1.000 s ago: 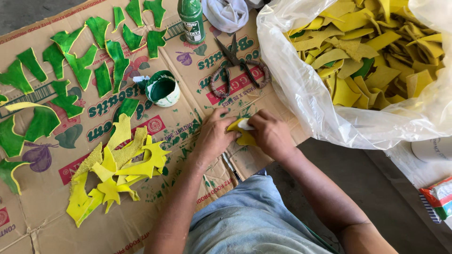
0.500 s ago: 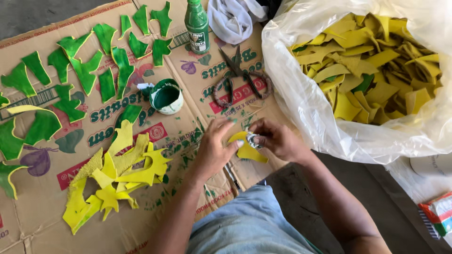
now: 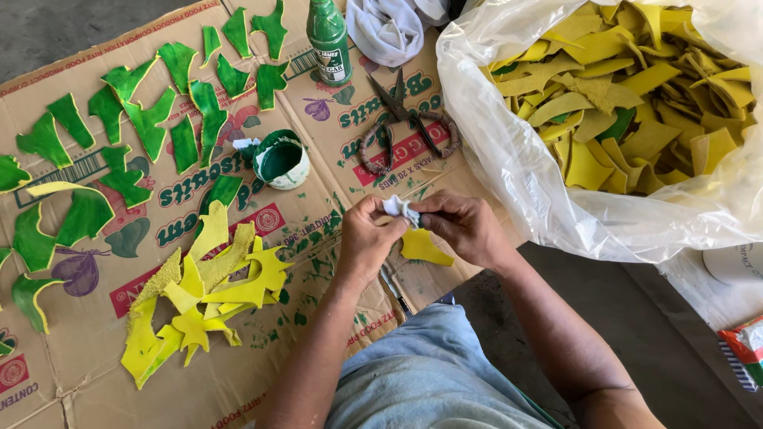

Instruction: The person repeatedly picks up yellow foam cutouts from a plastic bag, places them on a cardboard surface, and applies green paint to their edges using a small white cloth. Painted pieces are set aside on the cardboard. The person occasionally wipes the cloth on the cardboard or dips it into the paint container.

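Head view, looking down: left hand (image 3: 367, 238) raised over the flattened cardboard (image 3: 334, 191), fingers curled and pinching a small white scrap (image 3: 400, 209) at its tip. Right hand (image 3: 463, 228) met it from the other side, thumb and forefinger closed on the same scrap, wrist bent inward. Held under the right palm, just above the cardboard's near edge, a yellow cut-out (image 3: 423, 247), flat and leaf-shaped, matte like foam. Lay on the cardboard left of the hands: a heap of yellow star-pointed pieces (image 3: 203, 294), overlapping. Spread toward the cardboard's far left: green painted pieces (image 3: 143, 119), glossy, some with yellow rims. Stood near the cardboard's middle: a small round pot (image 3: 280, 158) of green paint. Rested beyond the hands: scissors (image 3: 405, 119) with cord-wrapped handles, and at the far edge a green bottle (image 3: 329, 32). Bulged off the cardboard's right side: a clear plastic bag (image 3: 509, 159) of crinkled film.
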